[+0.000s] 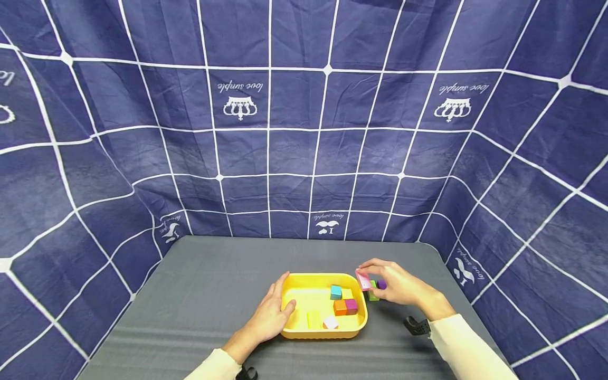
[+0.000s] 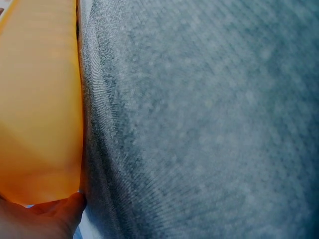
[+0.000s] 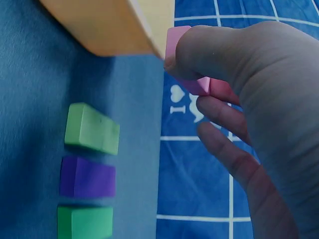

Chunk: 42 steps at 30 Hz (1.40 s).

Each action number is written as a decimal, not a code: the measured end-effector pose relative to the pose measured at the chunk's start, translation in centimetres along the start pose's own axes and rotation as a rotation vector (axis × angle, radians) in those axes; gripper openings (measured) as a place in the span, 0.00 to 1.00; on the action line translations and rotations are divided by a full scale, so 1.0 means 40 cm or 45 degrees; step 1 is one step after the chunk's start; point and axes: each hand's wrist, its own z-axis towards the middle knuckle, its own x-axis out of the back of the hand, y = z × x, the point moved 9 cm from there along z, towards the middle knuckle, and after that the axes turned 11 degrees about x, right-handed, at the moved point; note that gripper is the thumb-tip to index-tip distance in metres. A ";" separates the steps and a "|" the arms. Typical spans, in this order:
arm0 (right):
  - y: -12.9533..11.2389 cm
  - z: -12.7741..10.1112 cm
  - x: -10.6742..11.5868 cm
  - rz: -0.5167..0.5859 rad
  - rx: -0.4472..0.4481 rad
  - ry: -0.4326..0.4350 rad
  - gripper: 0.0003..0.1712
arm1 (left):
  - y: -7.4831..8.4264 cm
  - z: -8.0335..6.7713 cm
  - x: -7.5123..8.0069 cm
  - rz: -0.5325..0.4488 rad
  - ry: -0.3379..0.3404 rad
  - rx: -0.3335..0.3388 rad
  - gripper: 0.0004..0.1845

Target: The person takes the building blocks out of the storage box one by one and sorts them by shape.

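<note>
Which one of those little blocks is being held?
The pink block, pinched by the right hand near the rim of the yellow tray; the other blocks lie in the tray or on the grey surface beside it.

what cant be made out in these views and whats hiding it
Head: purple block, partly behind the right hand.
Left wrist: inside of the yellow tray, mostly behind its wall; left hand, cut by the bottom edge.
Right wrist: pink block, partly behind the right hand; darker green block, cut by the bottom edge.
</note>
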 end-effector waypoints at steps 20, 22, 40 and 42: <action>0.073 -0.136 0.024 -0.021 -0.125 0.027 0.30 | -0.005 -0.003 -0.004 -0.021 -0.018 0.007 0.43; 0.079 -0.152 0.027 -0.027 -0.126 0.041 0.31 | -0.004 -0.003 -0.003 -0.016 -0.016 0.008 0.44; 0.141 -0.289 0.040 -0.110 -0.144 0.168 0.32 | 0.000 -0.002 -0.002 -0.003 -0.006 -0.003 0.43; 0.147 -0.299 0.039 -0.105 -0.141 0.182 0.32 | 0.002 -0.002 0.000 -0.007 -0.003 -0.008 0.43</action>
